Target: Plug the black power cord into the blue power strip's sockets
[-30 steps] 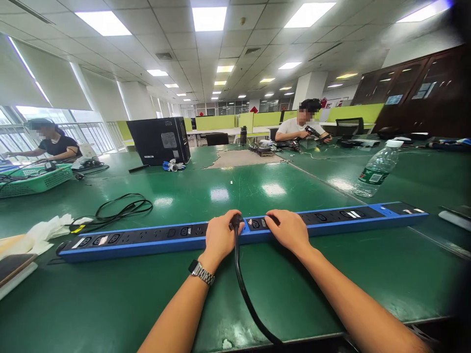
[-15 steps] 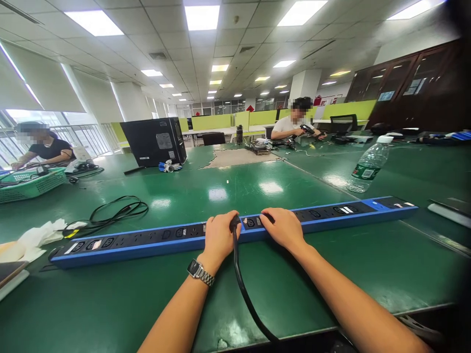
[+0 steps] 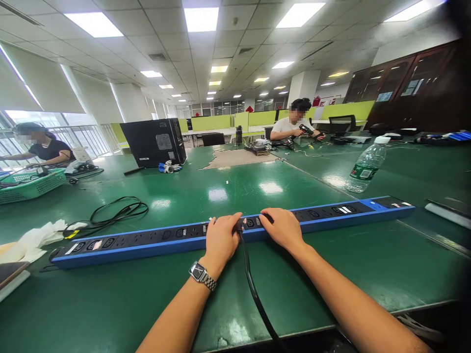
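A long blue and black power strip [image 3: 147, 239] lies across the green table in front of me. My left hand [image 3: 221, 238] is closed around the black plug [image 3: 239, 226] of a thick cable, at the middle of the strip. From that plug the black cable [image 3: 253, 287] hangs down towards the table's near edge. My right hand [image 3: 282, 226] grips the strip just right of the plug, its thumb on top and its other fingers partly hidden. A socket with small stickers shows between the two hands.
Coiled black cable [image 3: 121, 211] and crumpled tissue [image 3: 40, 240] lie at the left. Further back are a green basket [image 3: 40, 185] and a black computer case [image 3: 154, 142]. A water bottle [image 3: 368, 164] stands behind the strip at the right. Two people sit across the table.
My left hand has tilted and shifted slightly right with the plug, and the cable has swung right. My right hand stays on the strip.
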Available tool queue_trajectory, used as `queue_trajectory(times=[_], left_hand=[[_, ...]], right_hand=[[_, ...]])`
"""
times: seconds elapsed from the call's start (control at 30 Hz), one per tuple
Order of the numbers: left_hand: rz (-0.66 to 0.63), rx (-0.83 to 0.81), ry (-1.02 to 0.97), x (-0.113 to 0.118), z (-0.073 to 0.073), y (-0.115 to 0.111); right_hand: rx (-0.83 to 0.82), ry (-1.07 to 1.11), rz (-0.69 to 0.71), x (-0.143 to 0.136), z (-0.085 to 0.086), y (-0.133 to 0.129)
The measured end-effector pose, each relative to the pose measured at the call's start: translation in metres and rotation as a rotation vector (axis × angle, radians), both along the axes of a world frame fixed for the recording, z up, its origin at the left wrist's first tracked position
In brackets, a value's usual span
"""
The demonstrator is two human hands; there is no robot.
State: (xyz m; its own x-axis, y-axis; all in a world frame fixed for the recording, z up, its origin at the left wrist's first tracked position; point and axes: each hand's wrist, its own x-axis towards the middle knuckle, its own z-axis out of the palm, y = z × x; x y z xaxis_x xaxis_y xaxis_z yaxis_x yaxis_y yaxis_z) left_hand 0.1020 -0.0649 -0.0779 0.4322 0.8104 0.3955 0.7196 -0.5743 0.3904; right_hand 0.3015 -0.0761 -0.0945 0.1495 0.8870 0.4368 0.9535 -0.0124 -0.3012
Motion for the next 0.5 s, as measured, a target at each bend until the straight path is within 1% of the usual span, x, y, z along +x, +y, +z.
queue_trajectory(times=[0.1, 0.17, 0.27, 0.3, 0.37, 0.43, 0.5], left_hand=[[0.047, -0.027, -0.033, 0.000, -0.002, 0.001], [0.089, -0.038, -0.036, 0.000, -0.002, 0.001], [0.137, -0.037, -0.031, 0.002, -0.003, -0.001], [0.148, -0.031, -0.023, 0.003, -0.003, -0.002], [0.163, -0.020, 0.003, 0.003, -0.003, -0.003], [0.174, -0.011, 0.033, 0.003, -0.003, -0.004], [0.173, -0.006, 0.049, 0.002, -0.003, -0.004]], right_hand=[[0.008, 0.032, 0.006, 0.002, -0.001, 0.001], [0.048, 0.110, -0.017, 0.000, 0.002, 0.001], [0.105, 0.263, -0.055, -0.014, 0.016, -0.001], [0.072, 0.295, -0.042, -0.021, 0.023, -0.002], [-0.087, 0.287, 0.016, -0.039, 0.038, -0.003], [-0.258, 0.219, 0.065, -0.055, 0.051, -0.003], [-0.343, 0.139, 0.105, -0.067, 0.059, -0.001]])
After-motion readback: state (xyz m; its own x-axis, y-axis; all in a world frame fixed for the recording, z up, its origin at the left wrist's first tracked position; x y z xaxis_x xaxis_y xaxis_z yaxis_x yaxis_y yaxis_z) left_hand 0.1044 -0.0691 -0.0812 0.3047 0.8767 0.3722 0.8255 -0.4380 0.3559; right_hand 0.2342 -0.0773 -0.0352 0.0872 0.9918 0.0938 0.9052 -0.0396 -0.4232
